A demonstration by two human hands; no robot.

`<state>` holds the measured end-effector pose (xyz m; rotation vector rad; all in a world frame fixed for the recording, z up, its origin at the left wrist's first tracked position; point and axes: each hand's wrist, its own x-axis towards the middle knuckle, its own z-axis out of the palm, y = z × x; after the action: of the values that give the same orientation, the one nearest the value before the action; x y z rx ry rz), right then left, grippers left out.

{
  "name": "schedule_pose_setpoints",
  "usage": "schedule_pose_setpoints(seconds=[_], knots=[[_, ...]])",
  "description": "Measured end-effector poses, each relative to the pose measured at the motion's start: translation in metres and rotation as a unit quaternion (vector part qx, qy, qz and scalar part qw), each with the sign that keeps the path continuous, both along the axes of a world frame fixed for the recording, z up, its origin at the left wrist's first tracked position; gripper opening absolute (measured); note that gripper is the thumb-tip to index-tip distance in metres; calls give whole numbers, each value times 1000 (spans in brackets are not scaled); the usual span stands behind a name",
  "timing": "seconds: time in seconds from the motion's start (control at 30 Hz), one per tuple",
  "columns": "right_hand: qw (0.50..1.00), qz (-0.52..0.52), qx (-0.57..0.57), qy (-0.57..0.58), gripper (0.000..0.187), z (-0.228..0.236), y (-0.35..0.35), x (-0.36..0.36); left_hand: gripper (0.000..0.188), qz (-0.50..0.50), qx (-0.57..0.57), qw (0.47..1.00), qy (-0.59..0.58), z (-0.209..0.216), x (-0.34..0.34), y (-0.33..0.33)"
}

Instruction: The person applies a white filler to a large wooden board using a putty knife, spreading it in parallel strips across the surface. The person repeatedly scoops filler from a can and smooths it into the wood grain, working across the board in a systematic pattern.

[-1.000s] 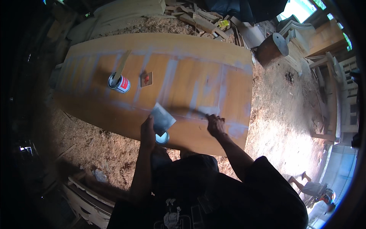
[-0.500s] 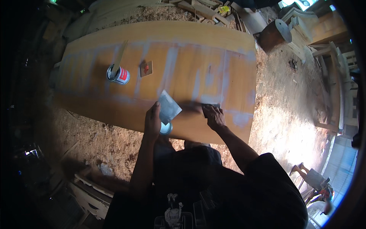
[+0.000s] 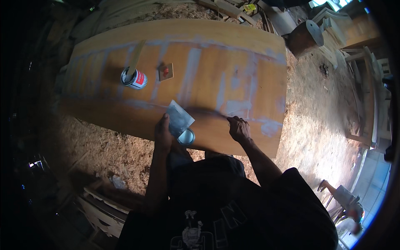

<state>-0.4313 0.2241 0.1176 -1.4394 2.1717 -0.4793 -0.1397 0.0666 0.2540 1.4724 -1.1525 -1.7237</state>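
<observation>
My left hand (image 3: 163, 131) grips a thin square plate (image 3: 180, 118) smeared with grey putty, held above the near edge of a wide wooden panel (image 3: 166, 31). To the right, my right hand (image 3: 240, 129) is closed on a flat scraper, which is now almost hidden by the fingers. Pale grey-blue putty streaks (image 3: 239, 104) run across the panel just beyond that hand. Below the plate, a round can lid (image 3: 186, 136) lies by the panel's near edge.
An open can (image 3: 135, 79) with a wooden stick (image 3: 136, 56) stands on the panel. Right of it lies a small square board (image 3: 166, 71) bearing a red lump. Wood offcuts (image 3: 227, 9) and a rusty drum (image 3: 305, 38) stand beyond. A person (image 3: 348, 204) is at the lower right.
My right hand has turned, so the scraper's dark face no longer shows. The plate in my left hand has shifted slightly left in view, uncovering more of the lid.
</observation>
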Motion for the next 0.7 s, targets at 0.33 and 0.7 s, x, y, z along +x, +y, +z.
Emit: schedule_pose_setpoints(seconds=[0.33, 0.7], knots=[[998, 6, 44, 45, 27, -2, -25, 40, 46, -13, -276, 945, -175, -34, 62, -32], [912, -378, -110, 112, 15, -77, -26, -39, 51, -55, -13, 996, -66, -58, 207, -129]])
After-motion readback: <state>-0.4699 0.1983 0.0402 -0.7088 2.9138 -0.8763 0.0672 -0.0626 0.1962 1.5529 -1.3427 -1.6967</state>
